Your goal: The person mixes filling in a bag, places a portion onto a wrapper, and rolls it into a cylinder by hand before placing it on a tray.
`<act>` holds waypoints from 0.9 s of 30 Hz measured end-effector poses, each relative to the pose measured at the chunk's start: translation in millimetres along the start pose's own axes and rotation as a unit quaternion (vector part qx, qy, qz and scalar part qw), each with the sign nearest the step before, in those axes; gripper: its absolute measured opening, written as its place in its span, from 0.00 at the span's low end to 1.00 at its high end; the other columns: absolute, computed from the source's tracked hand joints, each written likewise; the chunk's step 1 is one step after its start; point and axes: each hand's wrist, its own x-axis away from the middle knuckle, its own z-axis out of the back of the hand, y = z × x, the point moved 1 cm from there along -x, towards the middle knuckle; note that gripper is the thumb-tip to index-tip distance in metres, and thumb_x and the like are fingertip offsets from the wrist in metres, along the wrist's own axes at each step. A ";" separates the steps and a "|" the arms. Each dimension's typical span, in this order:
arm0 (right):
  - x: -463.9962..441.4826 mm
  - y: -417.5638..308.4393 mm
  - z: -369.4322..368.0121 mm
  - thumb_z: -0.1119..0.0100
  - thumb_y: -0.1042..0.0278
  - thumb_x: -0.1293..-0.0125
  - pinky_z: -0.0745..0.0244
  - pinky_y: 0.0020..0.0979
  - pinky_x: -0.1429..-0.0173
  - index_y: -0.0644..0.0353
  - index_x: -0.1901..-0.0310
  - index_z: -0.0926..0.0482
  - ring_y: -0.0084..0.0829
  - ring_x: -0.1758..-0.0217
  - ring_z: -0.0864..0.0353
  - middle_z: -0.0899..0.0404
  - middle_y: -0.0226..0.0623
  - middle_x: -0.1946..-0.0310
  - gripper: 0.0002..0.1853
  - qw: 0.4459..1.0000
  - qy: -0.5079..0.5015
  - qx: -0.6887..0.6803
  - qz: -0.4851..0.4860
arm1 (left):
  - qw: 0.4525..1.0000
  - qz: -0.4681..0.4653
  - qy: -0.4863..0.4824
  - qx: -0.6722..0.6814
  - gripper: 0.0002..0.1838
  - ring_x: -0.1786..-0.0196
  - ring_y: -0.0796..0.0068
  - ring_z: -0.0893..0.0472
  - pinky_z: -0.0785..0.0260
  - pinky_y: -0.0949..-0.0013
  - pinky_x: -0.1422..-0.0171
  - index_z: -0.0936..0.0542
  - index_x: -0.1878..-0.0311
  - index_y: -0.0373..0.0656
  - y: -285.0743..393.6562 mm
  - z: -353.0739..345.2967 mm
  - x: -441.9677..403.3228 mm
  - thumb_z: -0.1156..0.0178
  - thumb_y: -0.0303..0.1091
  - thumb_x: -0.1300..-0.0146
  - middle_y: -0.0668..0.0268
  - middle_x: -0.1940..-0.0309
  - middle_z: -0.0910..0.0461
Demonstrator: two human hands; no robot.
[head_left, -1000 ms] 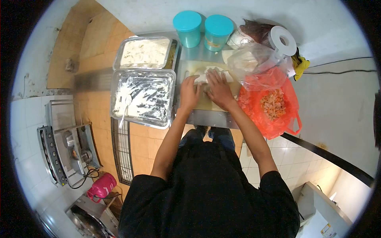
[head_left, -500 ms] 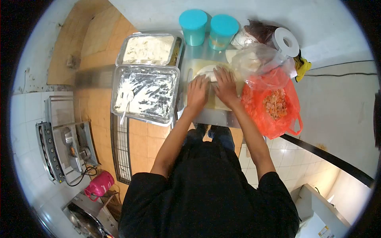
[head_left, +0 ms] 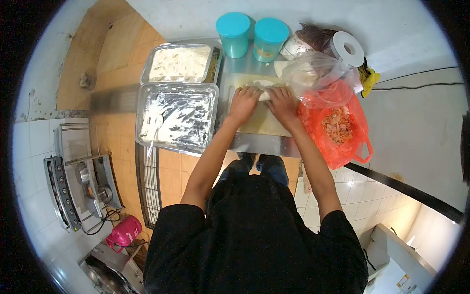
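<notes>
A white, soft-looking wrapper or dough piece (head_left: 265,95) lies on the pale cutting board (head_left: 262,123). My left hand (head_left: 245,103) has its curled fingers on the left part of this piece. On its right part rests my right hand (head_left: 282,104), fingers bent over it. Both hands partly cover the piece, so its full shape is hidden. To the right of the board is a red plastic bag (head_left: 361,128) with chopped orange and pink filling (head_left: 337,126) inside. A clear plastic bag (head_left: 313,73) lies behind it.
On the left are a metal tray with white residue (head_left: 183,115), a spoon (head_left: 157,122) in it, and a tray of white pieces (head_left: 178,63) behind. Two turquoise-lidded containers (head_left: 233,24) (head_left: 271,30) and a white roll (head_left: 347,49) stand along the wall.
My hands have shifted a little over the white piece, and their fingers are more curled than before. The whole view has also moved slightly.
</notes>
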 end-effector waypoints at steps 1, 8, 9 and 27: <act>-1.0 1.0 0.6 0.33 0.63 0.39 0.28 0.41 0.34 0.59 0.38 0.25 0.44 0.38 0.27 0.25 0.40 0.43 0.27 1.000 0.002 -0.013 -0.001 | 1.000 -0.007 -0.008 -0.008 0.20 0.36 0.59 0.26 0.36 0.55 0.31 0.20 0.41 0.49 -1.5 -3.1 -2.7 0.38 0.32 0.38 0.65 0.40 0.22; -13.9 3.9 12.5 0.33 0.66 0.38 0.29 0.44 0.35 0.63 0.43 0.24 0.48 0.38 0.29 0.27 0.44 0.44 0.22 0.998 -0.019 -0.060 0.005 | 0.999 -0.014 -0.045 0.024 0.21 0.38 0.63 0.24 0.34 0.54 0.36 0.20 0.43 0.51 -9.8 11.4 -15.8 0.35 0.33 0.41 0.67 0.42 0.21; -16.8 4.0 17.5 0.33 0.66 0.38 0.30 0.45 0.34 0.63 0.43 0.24 0.49 0.37 0.29 0.28 0.45 0.43 0.22 0.995 -0.044 -0.089 -0.008 | 0.998 -0.010 -0.056 0.023 0.21 0.38 0.63 0.24 0.35 0.53 0.36 0.20 0.42 0.52 -11.0 12.4 -17.7 0.34 0.34 0.42 0.67 0.43 0.20; -25.2 23.4 0.8 0.34 0.64 0.36 0.37 0.47 0.29 0.56 0.37 0.26 0.49 0.33 0.31 0.26 0.45 0.39 0.26 0.987 -0.047 -0.153 0.034 | 0.988 0.012 -0.144 0.054 0.19 0.39 0.62 0.22 0.37 0.51 0.40 0.17 0.44 0.51 -40.1 4.0 -44.9 0.35 0.44 0.37 0.65 0.47 0.18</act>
